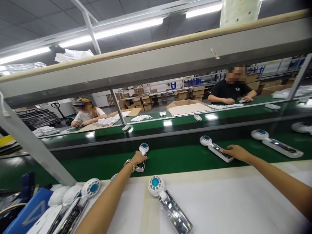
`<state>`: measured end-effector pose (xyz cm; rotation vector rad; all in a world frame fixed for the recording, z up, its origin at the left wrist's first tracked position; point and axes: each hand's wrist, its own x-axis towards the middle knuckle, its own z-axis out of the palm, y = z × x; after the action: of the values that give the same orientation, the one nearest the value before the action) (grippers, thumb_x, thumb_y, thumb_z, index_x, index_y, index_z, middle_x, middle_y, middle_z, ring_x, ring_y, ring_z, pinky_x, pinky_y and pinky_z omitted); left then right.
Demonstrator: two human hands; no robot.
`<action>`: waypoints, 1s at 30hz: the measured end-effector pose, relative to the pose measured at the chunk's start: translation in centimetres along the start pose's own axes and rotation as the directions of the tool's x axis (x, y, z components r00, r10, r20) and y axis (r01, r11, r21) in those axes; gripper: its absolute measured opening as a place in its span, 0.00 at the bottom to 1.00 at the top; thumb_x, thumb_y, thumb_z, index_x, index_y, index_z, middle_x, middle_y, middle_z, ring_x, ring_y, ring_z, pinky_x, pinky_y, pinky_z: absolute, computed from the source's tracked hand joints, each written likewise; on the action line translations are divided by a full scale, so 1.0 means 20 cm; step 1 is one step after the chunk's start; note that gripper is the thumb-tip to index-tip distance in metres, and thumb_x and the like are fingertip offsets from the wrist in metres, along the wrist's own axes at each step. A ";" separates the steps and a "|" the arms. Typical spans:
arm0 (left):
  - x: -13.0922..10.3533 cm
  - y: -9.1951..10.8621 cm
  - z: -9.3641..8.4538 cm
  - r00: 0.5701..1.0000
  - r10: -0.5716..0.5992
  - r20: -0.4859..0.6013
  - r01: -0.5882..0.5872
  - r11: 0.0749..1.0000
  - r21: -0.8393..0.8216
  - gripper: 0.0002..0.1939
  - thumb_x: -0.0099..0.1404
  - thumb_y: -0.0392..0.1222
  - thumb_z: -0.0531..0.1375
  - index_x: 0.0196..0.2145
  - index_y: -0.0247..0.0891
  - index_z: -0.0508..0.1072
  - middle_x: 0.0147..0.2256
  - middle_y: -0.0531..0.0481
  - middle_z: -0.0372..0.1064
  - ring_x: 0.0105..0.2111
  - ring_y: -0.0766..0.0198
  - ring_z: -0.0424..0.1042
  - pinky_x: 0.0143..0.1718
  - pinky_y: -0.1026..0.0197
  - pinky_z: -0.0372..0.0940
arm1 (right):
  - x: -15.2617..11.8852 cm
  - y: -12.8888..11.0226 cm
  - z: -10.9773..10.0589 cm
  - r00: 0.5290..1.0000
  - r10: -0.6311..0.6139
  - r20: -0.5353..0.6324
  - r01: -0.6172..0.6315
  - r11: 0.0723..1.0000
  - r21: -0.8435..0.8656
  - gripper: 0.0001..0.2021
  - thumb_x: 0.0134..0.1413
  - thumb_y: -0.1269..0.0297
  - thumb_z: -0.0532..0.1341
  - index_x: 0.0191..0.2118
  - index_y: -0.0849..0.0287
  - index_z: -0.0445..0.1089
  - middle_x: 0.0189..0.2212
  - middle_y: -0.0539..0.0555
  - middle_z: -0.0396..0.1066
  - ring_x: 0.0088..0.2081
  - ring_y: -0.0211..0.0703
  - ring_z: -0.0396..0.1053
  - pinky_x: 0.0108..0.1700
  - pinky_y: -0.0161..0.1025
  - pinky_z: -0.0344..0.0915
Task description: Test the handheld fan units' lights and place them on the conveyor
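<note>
My left hand is closed over the handle of a white handheld fan with a round vented head and blue centre, on the green belt. Its open handle shows a circuit board below my fingers. Further right, my right hand grips the handle end of another such fan, lying aslant on the belt with a small light lit. Nearer me, a third fan rests on the white worktop, its board exposed and a light on. My left forearm partly covers one more fan head.
More fans lie on the belt at right. Several fans are bunched at lower left beside a blue bin. A slanted post and overhead shelf frame the view. Two co-workers sit across the line.
</note>
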<state>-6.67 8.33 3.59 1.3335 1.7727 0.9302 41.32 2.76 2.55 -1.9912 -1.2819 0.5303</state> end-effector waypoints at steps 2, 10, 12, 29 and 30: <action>0.01 0.01 0.05 1.000 -0.023 0.000 0.023 0.998 -0.050 0.25 0.33 0.27 0.67 0.23 0.40 0.56 0.20 0.55 0.62 0.31 0.55 0.70 0.26 0.64 0.58 | -0.01 0.00 0.06 0.988 0.017 0.150 -0.033 0.994 0.101 0.08 0.35 0.63 0.67 0.22 0.62 0.70 0.25 0.60 0.74 0.31 0.55 0.72 0.31 0.42 0.64; -0.22 0.11 0.17 0.982 0.013 0.190 0.078 0.884 -0.461 0.16 0.49 0.35 0.63 0.33 0.37 0.59 0.30 0.48 0.68 0.30 0.58 0.72 0.31 0.57 0.68 | -0.26 -0.32 0.39 0.830 -0.093 0.550 -0.272 0.792 0.546 0.09 0.45 0.62 0.62 0.26 0.64 0.69 0.25 0.60 0.74 0.29 0.48 0.72 0.30 0.40 0.69; -0.30 0.11 0.17 0.976 0.057 0.210 0.073 0.824 -0.562 0.13 0.54 0.38 0.60 0.35 0.37 0.60 0.35 0.46 0.68 0.32 0.60 0.72 0.34 0.56 0.68 | -0.37 -0.39 0.46 0.810 -0.160 0.564 -0.310 0.701 0.643 0.08 0.49 0.62 0.59 0.32 0.63 0.68 0.34 0.61 0.74 0.35 0.47 0.73 0.36 0.42 0.70; -0.52 -0.19 0.02 0.928 0.148 0.343 0.123 0.746 -0.655 0.20 0.50 0.35 0.62 0.41 0.36 0.61 0.32 0.45 0.69 0.30 0.57 0.72 0.31 0.57 0.66 | -0.70 -0.51 0.74 0.712 -0.272 0.648 -0.406 0.592 0.696 0.18 0.50 0.53 0.60 0.43 0.60 0.67 0.24 0.54 0.72 0.25 0.42 0.68 0.28 0.37 0.64; -0.53 -0.18 0.02 0.925 0.151 0.349 0.124 0.749 -0.651 0.20 0.51 0.35 0.62 0.41 0.36 0.61 0.32 0.45 0.69 0.30 0.57 0.72 0.31 0.57 0.66 | -0.70 -0.51 0.74 0.709 -0.277 0.649 -0.402 0.597 0.694 0.18 0.49 0.53 0.60 0.43 0.60 0.67 0.25 0.54 0.72 0.26 0.42 0.68 0.29 0.37 0.63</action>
<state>-5.78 -2.65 1.46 0.9589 0.9746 1.0843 19.33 -2.32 -0.28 -1.0146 -1.0267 1.7262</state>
